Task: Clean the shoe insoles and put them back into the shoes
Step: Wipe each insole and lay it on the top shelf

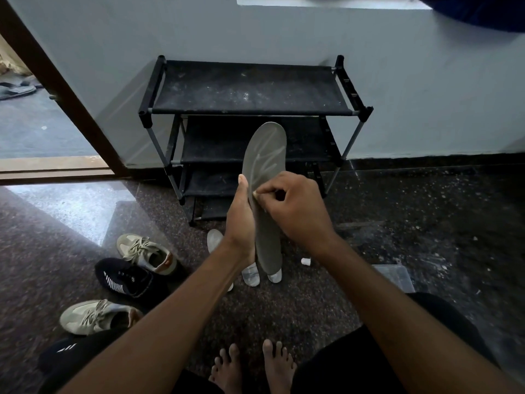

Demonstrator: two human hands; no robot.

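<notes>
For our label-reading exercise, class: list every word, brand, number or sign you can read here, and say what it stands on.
None can be read.
Grey insole: pale streaks only, no letters.
Black shoe: white stripes, a pattern, no wording.

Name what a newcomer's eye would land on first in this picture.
The grey insole held upright at the centre: the left hand grips it while the right hand presses a pale wad to it. Behind stands a dusty black shoe rack; shoes lie lower left.
</notes>
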